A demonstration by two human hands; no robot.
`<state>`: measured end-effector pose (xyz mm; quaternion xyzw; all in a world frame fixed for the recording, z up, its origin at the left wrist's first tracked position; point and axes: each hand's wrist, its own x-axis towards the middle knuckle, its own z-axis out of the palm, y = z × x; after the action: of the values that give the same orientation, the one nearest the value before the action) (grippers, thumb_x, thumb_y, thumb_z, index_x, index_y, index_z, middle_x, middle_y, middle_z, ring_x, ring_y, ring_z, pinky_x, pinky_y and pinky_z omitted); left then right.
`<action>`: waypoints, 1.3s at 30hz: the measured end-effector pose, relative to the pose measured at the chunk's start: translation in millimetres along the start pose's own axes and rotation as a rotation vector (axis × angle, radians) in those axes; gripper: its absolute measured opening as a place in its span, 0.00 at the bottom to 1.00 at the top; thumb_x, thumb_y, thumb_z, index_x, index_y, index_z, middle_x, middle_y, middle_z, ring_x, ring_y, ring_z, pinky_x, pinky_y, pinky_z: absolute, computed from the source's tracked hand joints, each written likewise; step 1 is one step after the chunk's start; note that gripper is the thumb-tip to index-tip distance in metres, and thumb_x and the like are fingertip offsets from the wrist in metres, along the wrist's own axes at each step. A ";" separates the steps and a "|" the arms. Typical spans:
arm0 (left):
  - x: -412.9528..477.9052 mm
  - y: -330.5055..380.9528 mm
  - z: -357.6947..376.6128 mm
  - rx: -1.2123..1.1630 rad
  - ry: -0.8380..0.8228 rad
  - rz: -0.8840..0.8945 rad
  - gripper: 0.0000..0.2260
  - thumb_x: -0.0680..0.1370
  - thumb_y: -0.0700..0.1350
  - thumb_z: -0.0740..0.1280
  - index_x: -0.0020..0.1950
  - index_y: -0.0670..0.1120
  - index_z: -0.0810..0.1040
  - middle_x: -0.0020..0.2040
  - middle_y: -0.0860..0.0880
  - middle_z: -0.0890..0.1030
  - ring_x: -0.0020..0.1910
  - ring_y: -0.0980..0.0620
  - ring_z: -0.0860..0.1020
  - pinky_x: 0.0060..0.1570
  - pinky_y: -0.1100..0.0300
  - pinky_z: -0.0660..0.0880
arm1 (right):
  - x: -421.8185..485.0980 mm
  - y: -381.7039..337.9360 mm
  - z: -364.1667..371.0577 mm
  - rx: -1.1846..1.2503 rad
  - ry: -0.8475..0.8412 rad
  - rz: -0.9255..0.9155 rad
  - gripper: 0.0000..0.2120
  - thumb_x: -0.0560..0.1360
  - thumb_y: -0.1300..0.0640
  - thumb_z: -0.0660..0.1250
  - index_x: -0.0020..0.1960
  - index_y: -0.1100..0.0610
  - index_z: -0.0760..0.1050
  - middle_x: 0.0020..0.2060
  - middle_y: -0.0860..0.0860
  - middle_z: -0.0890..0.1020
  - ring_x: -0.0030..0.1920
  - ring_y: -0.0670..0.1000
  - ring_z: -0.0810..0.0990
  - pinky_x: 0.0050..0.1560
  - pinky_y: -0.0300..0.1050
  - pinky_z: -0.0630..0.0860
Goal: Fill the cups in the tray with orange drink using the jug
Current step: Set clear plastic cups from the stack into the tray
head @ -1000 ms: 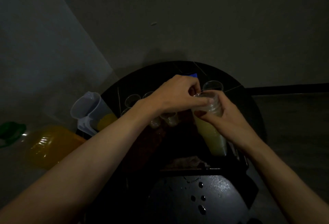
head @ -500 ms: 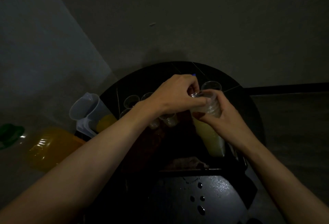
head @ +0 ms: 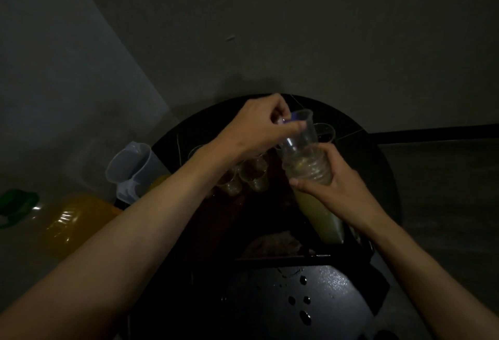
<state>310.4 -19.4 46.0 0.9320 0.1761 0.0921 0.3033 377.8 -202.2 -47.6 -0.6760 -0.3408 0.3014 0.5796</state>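
Your round black table (head: 374,167) fills the middle of the frame. The dark tray (head: 232,221) lies on it at centre, so dim that you cannot trace its edges. At lower left lies an orange bottle (head: 78,221), its green cap cut by the frame edge. The clear jug (head: 135,169) stands just right of it at the table's left rim with only a little orange drink in its bottom, and no hand is on it.

Your right hand (head: 343,186) is wrapped round the top of a stack of cups (head: 310,175), whose lower end slants down to the right. Your left hand (head: 256,129) pinches the rim of the top cup (head: 299,137).

That cup has changed. Half a second ago only its rim showed above the stack, and now most of it stands clear and tilted. I judge you are still freeing one more cup for the tray, so pouring has not begun.

The small cups (head: 253,175) on the tray sit below your left wrist, some of them hidden by it. I cannot tell whether any of them holds drink.
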 end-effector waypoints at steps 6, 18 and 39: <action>9.1 -15.0 -31.5 -0.043 0.222 0.048 0.24 0.68 0.65 0.66 0.48 0.45 0.80 0.45 0.45 0.80 0.40 0.57 0.75 0.41 0.60 0.72 | 1.2 -0.9 -17.6 -0.020 0.088 0.032 0.32 0.68 0.46 0.76 0.67 0.41 0.68 0.55 0.38 0.78 0.53 0.38 0.79 0.51 0.38 0.76; -13.3 -58.4 44.3 0.353 0.077 -0.031 0.30 0.71 0.63 0.73 0.67 0.49 0.74 0.58 0.53 0.70 0.57 0.54 0.70 0.55 0.56 0.74 | 7.4 4.9 -45.1 0.031 0.279 0.050 0.34 0.67 0.41 0.76 0.69 0.39 0.67 0.60 0.42 0.78 0.60 0.45 0.78 0.62 0.56 0.78; -24.4 -76.8 94.3 0.401 0.109 -0.060 0.37 0.71 0.60 0.74 0.75 0.49 0.67 0.64 0.50 0.73 0.62 0.50 0.70 0.64 0.53 0.67 | 7.5 5.6 -41.2 0.053 0.286 0.050 0.32 0.67 0.42 0.77 0.67 0.37 0.68 0.57 0.40 0.79 0.57 0.42 0.80 0.60 0.54 0.79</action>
<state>293.3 -21.0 -76.9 0.9616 0.2348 0.0964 0.1045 415.9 -220.4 -47.2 -0.7047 -0.2299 0.2252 0.6323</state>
